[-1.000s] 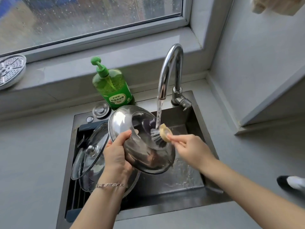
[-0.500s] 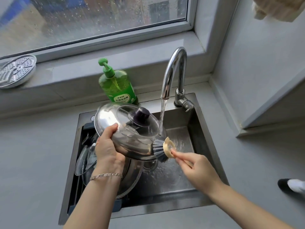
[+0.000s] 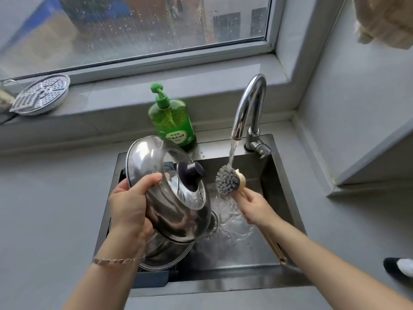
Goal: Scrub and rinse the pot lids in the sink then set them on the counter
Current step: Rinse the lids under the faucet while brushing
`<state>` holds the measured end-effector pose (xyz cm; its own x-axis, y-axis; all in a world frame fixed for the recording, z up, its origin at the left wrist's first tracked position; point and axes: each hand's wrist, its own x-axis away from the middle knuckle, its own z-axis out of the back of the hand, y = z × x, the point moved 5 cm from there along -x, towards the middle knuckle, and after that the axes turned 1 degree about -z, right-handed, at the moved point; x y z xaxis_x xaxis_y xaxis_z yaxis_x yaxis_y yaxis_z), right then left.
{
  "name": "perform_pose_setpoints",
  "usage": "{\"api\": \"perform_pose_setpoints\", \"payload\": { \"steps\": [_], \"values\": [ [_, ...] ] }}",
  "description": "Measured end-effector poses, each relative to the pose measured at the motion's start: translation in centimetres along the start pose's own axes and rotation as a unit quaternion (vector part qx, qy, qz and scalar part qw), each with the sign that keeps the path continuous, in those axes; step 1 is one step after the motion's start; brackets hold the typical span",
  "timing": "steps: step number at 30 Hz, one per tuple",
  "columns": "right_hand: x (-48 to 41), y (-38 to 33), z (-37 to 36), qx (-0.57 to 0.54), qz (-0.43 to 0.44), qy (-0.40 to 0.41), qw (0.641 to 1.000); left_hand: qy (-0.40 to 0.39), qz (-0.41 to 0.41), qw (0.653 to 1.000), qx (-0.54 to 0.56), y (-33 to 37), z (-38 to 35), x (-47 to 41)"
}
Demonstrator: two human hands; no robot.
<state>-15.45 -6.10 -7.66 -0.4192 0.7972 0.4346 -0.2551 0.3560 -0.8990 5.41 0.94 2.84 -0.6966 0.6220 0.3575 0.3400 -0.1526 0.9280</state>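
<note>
Head cam, L to R. Perforated steamer plate sits on the window sill, far left, well away from the job. Bare grey worktop left of the sink is prob. where we set clean lids.

Our left hand grips the lid by its near-left rim: thumb lies on the dome, other fingers are tucked underneath, unseen. We hold it above the sink's left half, tilted, w/ the knob facing up and right, so runoff likely drops in the basin and the top faces the brush. It's shiny steel w/ what looks like a glass centre and a dark knob; no suds visible.

Below it, another lid lies in the sink. Green soap bottle stands at the far rim.

Brush head sits under the tap stream, just beside the lid, not touching; we judge it's being wetted. Right hand fingers wrap the handle near the head.
</note>
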Motion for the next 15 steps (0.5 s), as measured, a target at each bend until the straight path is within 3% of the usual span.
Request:
{"api": "perform_pose_setpoints", "payload": {
  "steps": [5, 8, 10, 12, 13, 15],
  "values": [
    [-0.4, -0.8, -0.7, 0.006, 0.074, 0.058, 0.996, 0.001, 0.001, 1.0, 0.007, 0.7, 0.1, 0.5],
    [-0.6, 0.0, 1.1, 0.135, 0.086, 0.108, 0.981, -0.001, 0.007, 1.0, 0.01, 0.5, -0.1, 0.8],
    [-0.2, 0.4, 2.7, 0.279, 0.099, 0.174, 0.939, -0.004, 0.013, 1.0, 0.002, 0.2, -0.3, 1.0],
    [0.8, 0.7, 4.5, 0.356, 0.128, 0.261, 0.888, -0.017, 0.018, 1.0, -0.01, -0.3, -0.8, 1.3],
    [1.2, 1.1, 5.4, 0.382, 0.116, 0.284, 0.872, -0.025, 0.025, 0.999, -0.017, -0.5, -1.1, 1.5],
    [1.0, 3.0, 7.1, 0.467, 0.006, 0.255, 0.847, -0.032, 0.037, 0.998, -0.027, -0.9, -1.7, 1.8]
  ]
}}
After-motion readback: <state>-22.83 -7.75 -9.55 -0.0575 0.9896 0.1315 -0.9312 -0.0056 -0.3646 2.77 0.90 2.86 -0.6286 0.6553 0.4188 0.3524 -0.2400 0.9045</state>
